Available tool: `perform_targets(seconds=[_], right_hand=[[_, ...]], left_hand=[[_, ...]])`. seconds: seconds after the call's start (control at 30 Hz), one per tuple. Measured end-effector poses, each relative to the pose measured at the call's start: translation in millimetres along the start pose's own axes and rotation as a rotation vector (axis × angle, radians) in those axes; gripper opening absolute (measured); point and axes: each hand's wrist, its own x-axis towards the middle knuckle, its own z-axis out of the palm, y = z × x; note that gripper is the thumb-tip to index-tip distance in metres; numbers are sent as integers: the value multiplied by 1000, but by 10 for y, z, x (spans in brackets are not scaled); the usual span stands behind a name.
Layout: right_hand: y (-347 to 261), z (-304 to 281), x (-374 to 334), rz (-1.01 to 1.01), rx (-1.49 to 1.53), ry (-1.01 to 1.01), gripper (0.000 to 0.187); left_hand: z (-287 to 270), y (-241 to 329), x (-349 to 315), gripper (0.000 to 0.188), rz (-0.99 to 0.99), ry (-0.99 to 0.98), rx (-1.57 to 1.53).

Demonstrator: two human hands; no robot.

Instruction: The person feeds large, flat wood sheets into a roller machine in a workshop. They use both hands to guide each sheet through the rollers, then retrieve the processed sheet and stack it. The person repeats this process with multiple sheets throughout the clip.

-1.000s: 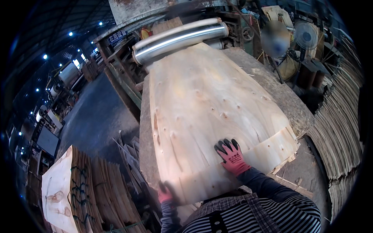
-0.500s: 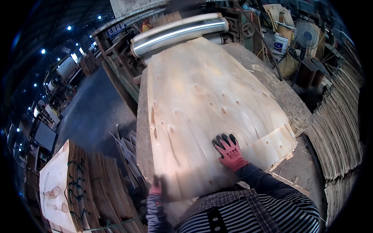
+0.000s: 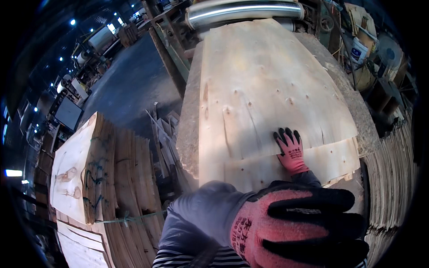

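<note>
Lying flat on the bench (image 3: 188, 134), the large wood sheet (image 3: 263, 76) shows a pale cream face with soft, wavy grain. Small brown knots dot its middle, a couple of thin dark cracks run lengthwise, and a longer brown mark sits by its left edge. Its far end is near the shiny metal roller (image 3: 246, 14). Past its slightly ragged near edge, a strip of similar wood (image 3: 330, 154) shows, also knotted.

The right hand (image 3: 291, 152), in a pink glove with black fingers, rests palm down across that edge, its fingers fanned apart on the sheet. The left hand (image 3: 286, 223), gloved alike, is raised close to the camera, fingers stretched toward the right and slightly parted; its palm side is hidden. At left stands a stack of wood sheets (image 3: 125, 174) bound with green twine (image 3: 126, 219).
</note>
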Motion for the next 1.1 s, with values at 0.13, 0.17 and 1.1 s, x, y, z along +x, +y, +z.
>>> perform_targets(seconds=[0.13, 0.17, 1.1], right_hand=[[73, 38, -32, -1, -12, 16, 63], [82, 28, -26, -1, -23, 21, 63], [124, 38, -43, 6, 23, -52, 58]], left_hand=[[24, -25, 49, 35, 43, 9, -108], [37, -36, 63, 36, 51, 3, -125], [-394, -1007, -730, 55, -723, -12, 594]])
